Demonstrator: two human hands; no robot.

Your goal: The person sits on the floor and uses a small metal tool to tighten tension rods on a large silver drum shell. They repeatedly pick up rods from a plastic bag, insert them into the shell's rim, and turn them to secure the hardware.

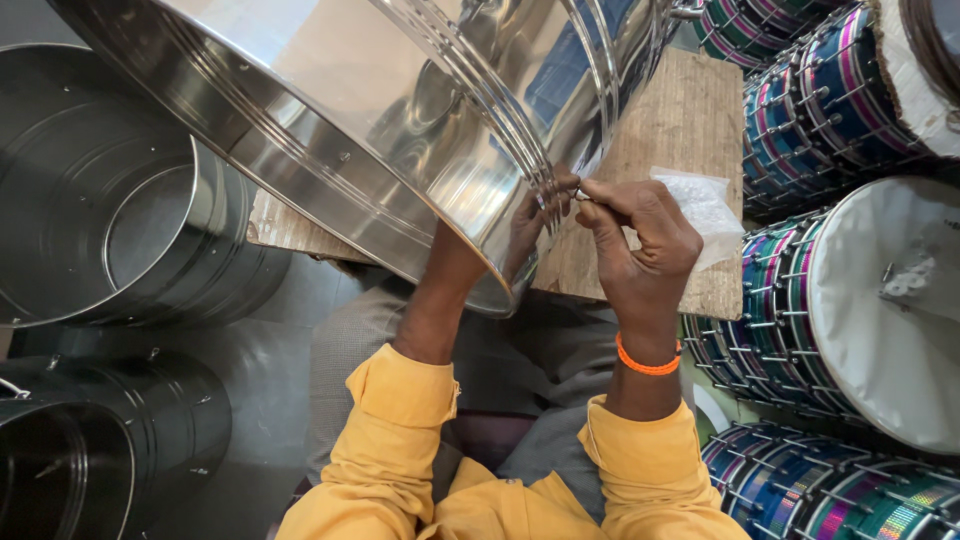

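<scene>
A big shiny steel drum shell [380,130] lies tilted across a wooden board [680,130] in front of me. My left hand reaches inside the shell, so only the forearm [440,300] shows; the hand itself is hidden behind the steel wall. My right hand [635,240], with an orange band on the wrist, pinches a small metal fastener [580,196] against the shell's ribbed outer wall near its rim. Both yellow sleeves show at the bottom.
A clear plastic bag [705,205] of small parts lies on the board by my right hand. Empty steel shells [120,230] stand at the left. Finished drums with colourful striped sides and white skins [880,310] are stacked at the right.
</scene>
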